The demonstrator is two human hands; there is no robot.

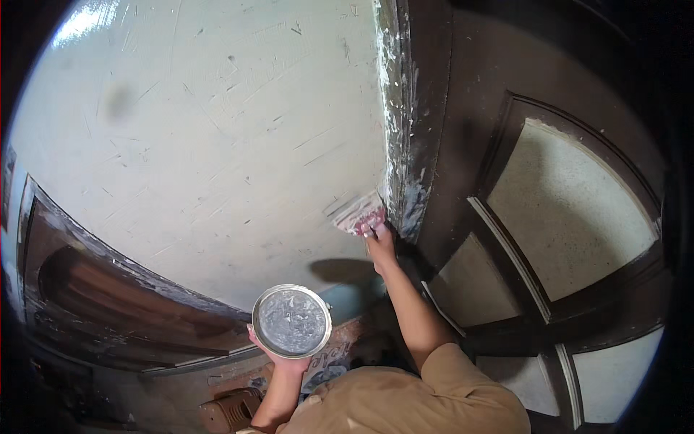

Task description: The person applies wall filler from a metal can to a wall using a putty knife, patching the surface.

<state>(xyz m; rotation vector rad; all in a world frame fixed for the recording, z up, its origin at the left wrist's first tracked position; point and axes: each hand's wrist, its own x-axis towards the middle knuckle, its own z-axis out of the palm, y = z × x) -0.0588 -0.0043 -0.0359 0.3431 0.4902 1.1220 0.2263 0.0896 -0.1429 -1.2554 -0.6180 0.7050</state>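
We are gripping the putty knife (pixel 356 214) in our right hand (pixel 381 246), pressing it flat on the wall (pixel 202 145) beside the door frame (pixel 405 130), while our left hand (pixel 278 358) is cupping the round pan (pixel 291 320) level below.

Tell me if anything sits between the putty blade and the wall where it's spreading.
Nothing visible does. The right hand presses the putty blade flat against the pale wall, beside the dark door frame. The left hand holds the round metal pan lower down, apart.
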